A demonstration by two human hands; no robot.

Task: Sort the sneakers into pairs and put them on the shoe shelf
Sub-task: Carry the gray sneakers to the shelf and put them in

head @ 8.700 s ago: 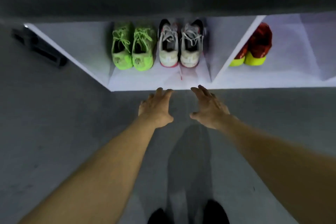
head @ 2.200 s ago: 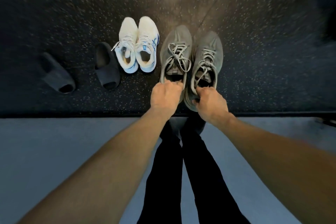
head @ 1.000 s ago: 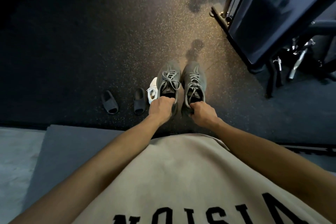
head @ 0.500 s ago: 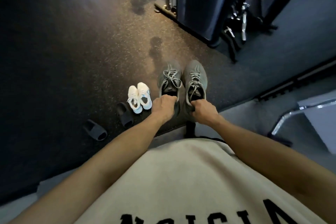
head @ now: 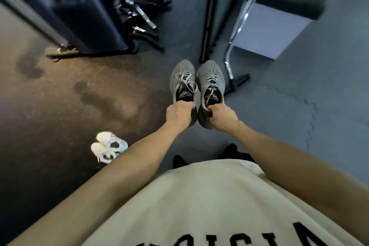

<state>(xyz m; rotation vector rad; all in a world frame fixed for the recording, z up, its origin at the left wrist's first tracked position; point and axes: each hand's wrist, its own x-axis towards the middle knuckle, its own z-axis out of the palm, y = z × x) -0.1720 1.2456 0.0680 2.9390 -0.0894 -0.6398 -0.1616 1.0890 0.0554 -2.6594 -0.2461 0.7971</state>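
While both arms are stretched forward over the floor, we record that each grip is clenched on a shoe. The left hand (head: 179, 114) grasps the heel collar of the left grey sneaker (head: 183, 82), fingers curled over its rim. The right hand (head: 221, 116) grasps the heel of the right grey sneaker (head: 211, 88) in the same way. The two sneakers are held side by side, touching or nearly so, toes pointing away from the person, laces loose, both clear of the floor. We take this pair as our landmark. Behind and to the left of it, on the dark speckled floor (head: 60, 106), stands a white and blue pair (head: 108, 147), partly hidden by the left forearm. Ahead and to the left of it we note a dark machine frame (head: 93, 12). Just ahead and to the right rises a chrome bar (head: 242, 20). The beige shirt (head: 199, 205) fills the lower view.
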